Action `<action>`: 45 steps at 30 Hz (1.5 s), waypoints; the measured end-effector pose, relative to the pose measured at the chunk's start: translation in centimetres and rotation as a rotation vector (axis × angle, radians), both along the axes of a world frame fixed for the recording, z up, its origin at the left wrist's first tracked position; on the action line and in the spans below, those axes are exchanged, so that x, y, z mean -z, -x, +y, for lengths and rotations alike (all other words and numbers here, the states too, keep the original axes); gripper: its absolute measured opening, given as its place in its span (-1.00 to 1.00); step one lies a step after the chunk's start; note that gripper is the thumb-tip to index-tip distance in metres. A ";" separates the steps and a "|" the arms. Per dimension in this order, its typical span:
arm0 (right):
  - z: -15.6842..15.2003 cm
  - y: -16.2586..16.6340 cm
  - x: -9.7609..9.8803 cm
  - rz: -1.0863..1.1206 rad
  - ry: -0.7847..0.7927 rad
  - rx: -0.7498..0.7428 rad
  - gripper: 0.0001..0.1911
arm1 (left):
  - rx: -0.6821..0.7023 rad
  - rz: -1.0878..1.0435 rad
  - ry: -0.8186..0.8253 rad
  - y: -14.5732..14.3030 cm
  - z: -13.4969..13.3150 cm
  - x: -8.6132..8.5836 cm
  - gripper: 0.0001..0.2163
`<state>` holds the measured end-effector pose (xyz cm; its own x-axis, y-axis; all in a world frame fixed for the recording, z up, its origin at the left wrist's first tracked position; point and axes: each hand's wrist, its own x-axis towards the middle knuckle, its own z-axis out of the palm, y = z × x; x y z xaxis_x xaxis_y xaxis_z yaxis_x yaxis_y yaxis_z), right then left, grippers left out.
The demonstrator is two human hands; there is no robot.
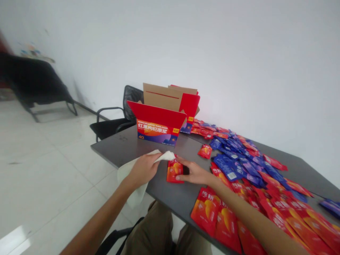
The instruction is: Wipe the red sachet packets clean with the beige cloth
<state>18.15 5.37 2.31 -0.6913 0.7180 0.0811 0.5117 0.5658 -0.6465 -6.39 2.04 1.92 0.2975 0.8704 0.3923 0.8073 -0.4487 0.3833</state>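
Observation:
My left hand (143,170) is closed around a white cloth (137,197). Part of the cloth hangs below the hand past the table edge, and a bunched corner reaches the top of a red pouch (173,171). That pouch lies on the dark grey table with orange fruit printed on its front. My right hand (193,171) grips it from the right, thumb near its lower right and fingers at its upper right. Beyond my right hand is a small red packet (205,151). Several red pouches (205,209) lie in rows beneath and beside my right forearm.
An open red carton (156,131) stands at the table's far left, a second open carton (190,109) behind it. Blue pouches (233,164) are heaped with red ones on the right. A black chair (113,125) stands past the table, and a black recliner (39,79) farther left.

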 end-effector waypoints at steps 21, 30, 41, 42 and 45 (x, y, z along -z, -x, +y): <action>0.3 0.8 2.7 0.308 0.052 0.015 -0.19 | 0.412 0.360 0.083 -3.5 2.4 -0.7 -0.56; 0.3 0.7 2.5 0.276 0.080 0.029 -0.18 | 0.369 0.355 0.073 -3.0 1.4 0.3 -0.51; 0.5 0.6 2.7 0.293 0.011 -0.030 -0.18 | 0.467 0.378 0.069 -3.5 1.2 0.3 -0.48; 0.5 0.7 2.6 0.307 0.026 -0.017 -0.22 | 0.434 0.370 0.082 -3.7 1.7 0.0 -0.49; 0.4 0.7 2.5 0.318 0.030 0.023 -0.22 | 0.398 0.372 0.085 -3.8 2.1 -0.3 -0.50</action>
